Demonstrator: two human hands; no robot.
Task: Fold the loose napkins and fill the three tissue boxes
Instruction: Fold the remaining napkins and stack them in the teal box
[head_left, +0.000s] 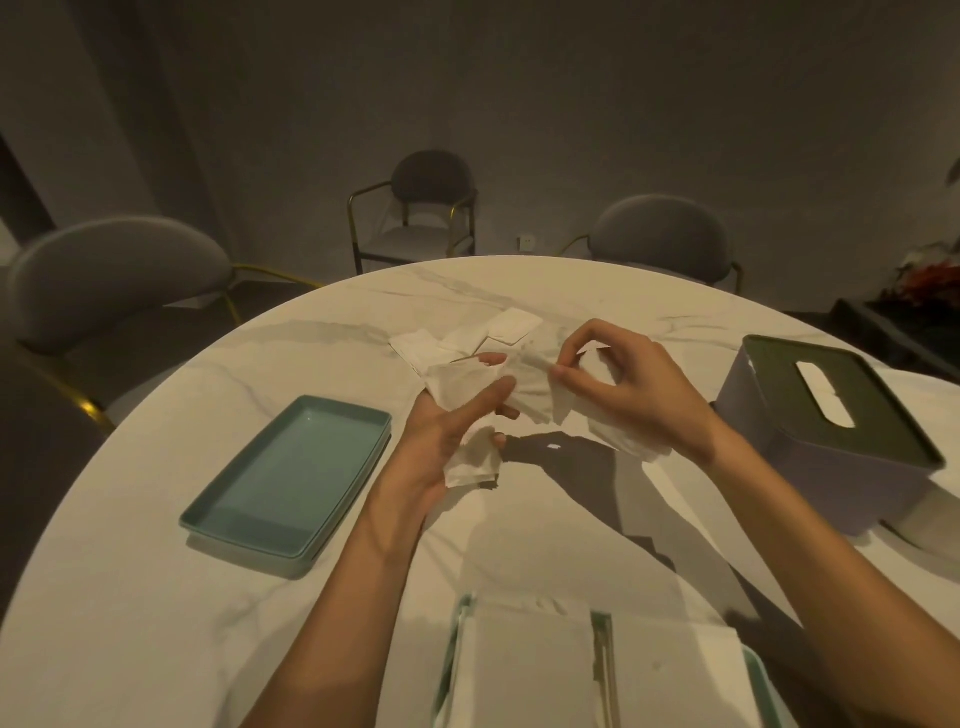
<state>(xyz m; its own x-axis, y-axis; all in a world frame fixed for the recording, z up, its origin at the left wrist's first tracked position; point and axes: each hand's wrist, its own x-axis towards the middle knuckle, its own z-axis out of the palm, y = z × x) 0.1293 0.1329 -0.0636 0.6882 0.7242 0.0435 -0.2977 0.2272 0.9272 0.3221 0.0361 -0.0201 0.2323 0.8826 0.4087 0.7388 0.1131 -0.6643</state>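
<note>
A crumpled white napkin (530, 387) hangs above the middle of the marble table (363, 597), stretched between both hands. My left hand (452, 421) holds its left part, thumb on top and fingers curled under. My right hand (618, 384) pinches its right part between thumb and forefinger. Several flat napkins (467, 338) lie on the table just beyond the hands. A lilac tissue box (810, 467) with a dark green slotted lid (831, 400) stands at the right. Folded napkins (530, 670) fill a pale green tray (452, 654) at the near edge.
An empty teal rectangular tray (291, 478) sits at the left of the table. Three grey chairs with gold frames stand behind: left (119, 280), middle (431, 202), right (660, 234). The room is dim.
</note>
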